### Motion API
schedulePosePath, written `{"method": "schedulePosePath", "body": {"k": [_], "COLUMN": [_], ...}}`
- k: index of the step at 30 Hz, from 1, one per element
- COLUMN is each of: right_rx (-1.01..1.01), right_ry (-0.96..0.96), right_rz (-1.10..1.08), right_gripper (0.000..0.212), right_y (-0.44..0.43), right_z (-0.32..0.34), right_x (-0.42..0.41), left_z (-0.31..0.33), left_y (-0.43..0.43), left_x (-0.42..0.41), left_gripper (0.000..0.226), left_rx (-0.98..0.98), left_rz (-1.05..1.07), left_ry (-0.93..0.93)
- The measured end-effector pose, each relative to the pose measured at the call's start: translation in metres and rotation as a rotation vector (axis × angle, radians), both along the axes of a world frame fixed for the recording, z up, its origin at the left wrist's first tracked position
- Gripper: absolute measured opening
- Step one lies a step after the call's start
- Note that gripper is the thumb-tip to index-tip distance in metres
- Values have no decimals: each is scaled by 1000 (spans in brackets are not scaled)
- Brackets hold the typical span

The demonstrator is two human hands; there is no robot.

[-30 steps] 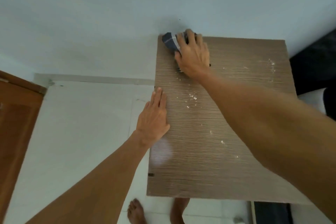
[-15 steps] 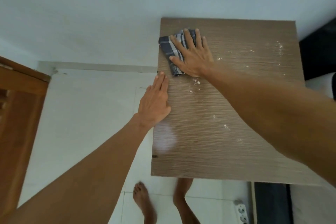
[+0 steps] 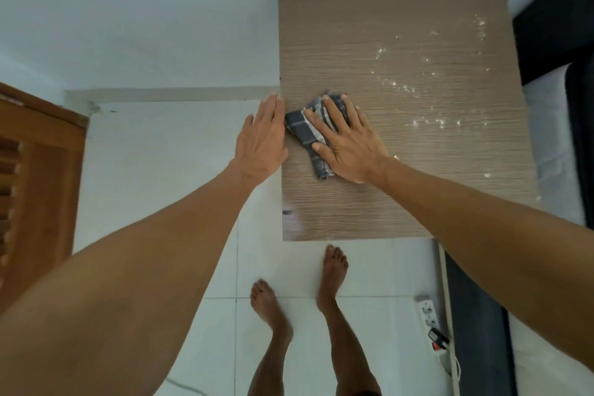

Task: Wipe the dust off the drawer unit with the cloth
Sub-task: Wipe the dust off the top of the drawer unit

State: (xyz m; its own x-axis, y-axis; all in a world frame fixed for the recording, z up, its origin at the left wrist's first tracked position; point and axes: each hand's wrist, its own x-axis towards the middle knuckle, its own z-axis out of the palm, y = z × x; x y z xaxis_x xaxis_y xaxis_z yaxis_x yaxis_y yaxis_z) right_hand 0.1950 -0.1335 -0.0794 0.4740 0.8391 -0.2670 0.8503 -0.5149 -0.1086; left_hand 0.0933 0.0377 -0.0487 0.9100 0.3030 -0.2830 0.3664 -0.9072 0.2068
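Note:
The drawer unit [image 3: 401, 196] shows its brown wood-grain top, seen from above. White dust specks [image 3: 427, 74] lie scattered over its right half. A folded grey checked cloth [image 3: 305, 132] lies near the top's left edge. My right hand [image 3: 347, 141] presses flat on the cloth, fingers spread. My left hand [image 3: 262, 138] sits flat and open just beside the left edge of the top, next to the cloth.
A pale wall stands behind the unit. White floor tiles [image 3: 154, 170] lie to the left and below, with my bare feet [image 3: 334, 270] on them. A wooden door [image 3: 35, 177] is at the far left. A power strip [image 3: 429, 318] and a dark bed [image 3: 565, 42] are at the right.
My right hand has dragged the cloth from the far left corner toward me along the left edge. My left hand stayed by that edge. The view has tilted downward.

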Motion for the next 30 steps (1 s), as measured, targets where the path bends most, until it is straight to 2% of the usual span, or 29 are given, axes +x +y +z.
{"method": "schedulePosePath", "body": {"k": [4, 9, 15, 19, 21, 24, 30], "right_rx": [-5, 56, 28, 34, 17, -18, -8], "right_ry": [9, -45, 67, 94, 119, 126, -16], "right_rz": [21, 82, 133, 258, 427, 606, 420], "right_gripper": [65, 60, 58, 68, 70, 62, 58], "right_y": [-21, -40, -53, -62, -66, -69, -52], "right_z": [1, -2, -4, 4, 15, 37, 55], "right_x": [-39, -81, -118, -131, -123, -97, 15], "left_z": [1, 2, 1, 3, 4, 6, 8], "left_y": [-4, -11, -20, -24, -27, -29, -29], "left_x": [-9, -22, -31, -29, -26, -16, 19], "left_gripper": [76, 80, 73, 70, 66, 63, 69], "left_rx": [8, 6, 7, 3, 3, 1, -17], "left_rz": [-65, -129, -164, -174, -173, -166, -142], "left_ry": [8, 46, 49, 58, 43, 31, 32]}}
